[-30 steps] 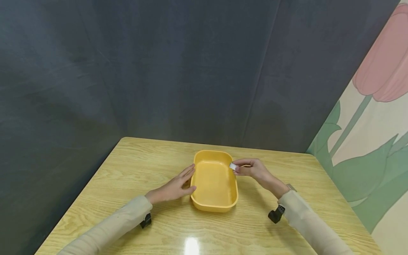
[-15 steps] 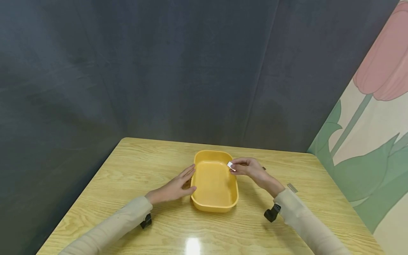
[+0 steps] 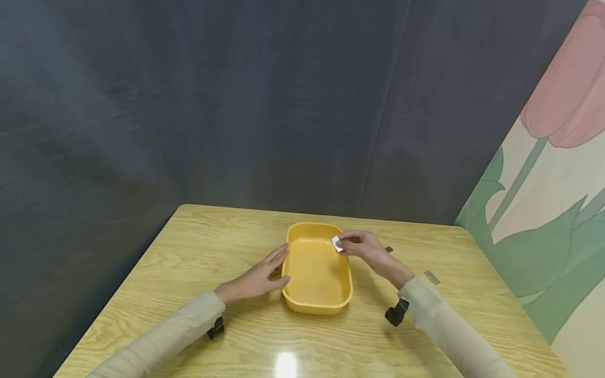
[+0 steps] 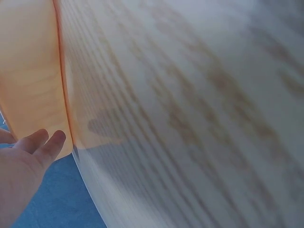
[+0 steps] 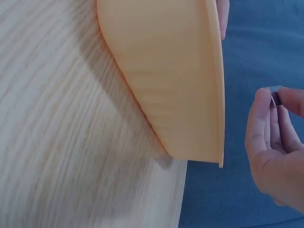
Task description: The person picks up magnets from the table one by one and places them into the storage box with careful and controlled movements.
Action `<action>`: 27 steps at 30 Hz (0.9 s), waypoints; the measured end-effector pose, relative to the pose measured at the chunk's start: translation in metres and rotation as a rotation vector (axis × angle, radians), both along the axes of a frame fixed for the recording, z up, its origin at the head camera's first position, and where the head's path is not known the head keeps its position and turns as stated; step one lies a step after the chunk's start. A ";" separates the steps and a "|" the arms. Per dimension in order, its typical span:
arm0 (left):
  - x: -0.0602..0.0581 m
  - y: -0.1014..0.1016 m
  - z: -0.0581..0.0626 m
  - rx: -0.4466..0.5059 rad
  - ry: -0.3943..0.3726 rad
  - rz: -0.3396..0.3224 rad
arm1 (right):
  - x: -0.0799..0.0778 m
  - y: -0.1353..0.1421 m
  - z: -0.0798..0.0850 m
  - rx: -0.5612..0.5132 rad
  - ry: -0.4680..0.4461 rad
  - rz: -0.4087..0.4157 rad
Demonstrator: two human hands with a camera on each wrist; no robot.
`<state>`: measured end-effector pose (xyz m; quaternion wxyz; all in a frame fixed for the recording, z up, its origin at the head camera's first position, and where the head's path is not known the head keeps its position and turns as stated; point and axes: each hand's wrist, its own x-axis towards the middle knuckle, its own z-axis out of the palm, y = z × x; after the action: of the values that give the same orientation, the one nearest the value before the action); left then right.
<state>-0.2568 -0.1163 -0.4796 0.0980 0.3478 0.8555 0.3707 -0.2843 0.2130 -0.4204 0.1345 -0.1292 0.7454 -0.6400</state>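
A yellow plastic tub (image 3: 317,304) stands on the wooden table. My left hand (image 3: 257,278) rests against its left rim, fingers and thumb spread and fairly straight. Above the tub's far right rim, my right hand (image 3: 366,252) pinches a small silvery strip (image 3: 336,243) between thumb and fingertips. In the right wrist view the strip (image 5: 275,96) looks thin, shiny and metallic, with an edge bent like a row of staples; its exact kind is unclear. The left wrist view shows left fingertips (image 4: 54,142) at the tub's outer wall.
Right of the tub lie a grey metallic strip (image 3: 432,277) and a small dark piece (image 3: 389,249) beside the right wrist. A dark curtain (image 3: 283,105) hangs behind the table (image 3: 227,231), and a flower-painted wall (image 3: 543,210) stands at the right.
My right hand has moved left and slightly farther away with the silvery strip, which has tilted. The two pieces on the table have come out from behind the right arm. My left hand stays put.
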 end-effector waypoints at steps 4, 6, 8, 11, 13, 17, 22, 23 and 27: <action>0.000 0.000 0.000 0.003 -0.002 -0.003 | -0.003 -0.004 -0.002 -0.063 -0.022 0.010; 0.000 0.000 0.000 0.005 -0.003 -0.002 | -0.004 -0.007 -0.003 -0.096 -0.038 0.014; 0.000 0.000 0.000 0.003 0.000 0.000 | -0.004 -0.009 -0.004 -0.117 -0.050 0.018; 0.000 0.000 0.000 0.004 0.004 0.002 | -0.006 -0.013 -0.005 -0.128 -0.058 0.031; 0.001 0.000 0.001 0.004 0.005 0.004 | -0.007 -0.016 -0.006 -0.128 -0.063 0.038; 0.001 0.001 0.001 0.004 -0.001 0.010 | -0.010 -0.022 -0.008 -0.134 -0.088 0.032; 0.002 0.002 0.002 0.006 0.009 0.014 | -0.014 -0.027 -0.009 -0.150 -0.123 0.021; 0.002 0.002 0.002 0.004 0.009 0.015 | -0.014 -0.028 -0.010 -0.149 -0.126 0.020; 0.002 0.002 0.002 -0.001 0.015 0.019 | -0.017 -0.031 -0.012 -0.151 -0.141 0.015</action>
<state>-0.2551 -0.1147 -0.4780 0.0883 0.3424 0.8596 0.3688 -0.3010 0.1825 -0.4324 0.1814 -0.0989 0.6828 -0.7007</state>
